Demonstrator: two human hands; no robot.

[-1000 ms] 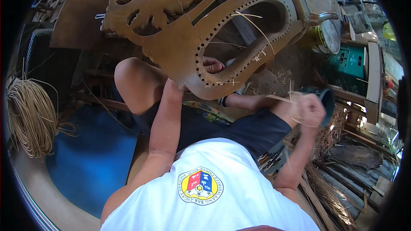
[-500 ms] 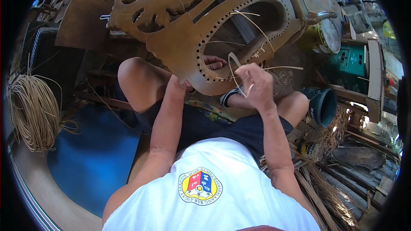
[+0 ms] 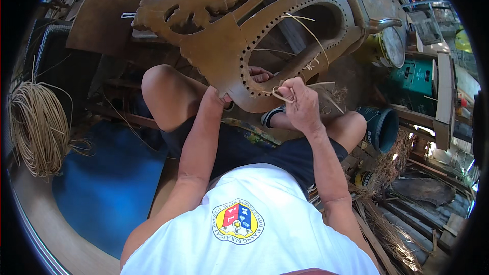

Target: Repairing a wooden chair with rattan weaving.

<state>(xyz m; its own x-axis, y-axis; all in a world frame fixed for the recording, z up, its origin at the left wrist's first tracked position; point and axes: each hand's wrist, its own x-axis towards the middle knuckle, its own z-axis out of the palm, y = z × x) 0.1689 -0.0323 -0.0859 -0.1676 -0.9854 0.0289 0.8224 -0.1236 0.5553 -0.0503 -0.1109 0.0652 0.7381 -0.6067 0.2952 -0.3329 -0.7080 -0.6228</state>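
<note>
On the left, a coil of cane (image 3: 38, 127) sits beside a blue panel (image 3: 107, 188). Here's the left hand (image 3: 261, 75), mostly behind the carved wooden frame (image 3: 214, 63) at far centre, fingers curled in its opening; can't tell whether they grip anything. And the right hand (image 3: 301, 102), closed, pinches a cane strand (image 3: 279, 93) at the frame's near, hole-lined rim! Over right, a dark green bucket (image 3: 371, 124), contents lost in shadow; farther, a yellow bucket (image 3: 374, 48) and green crate (image 3: 420, 79), insides hidden.
</note>
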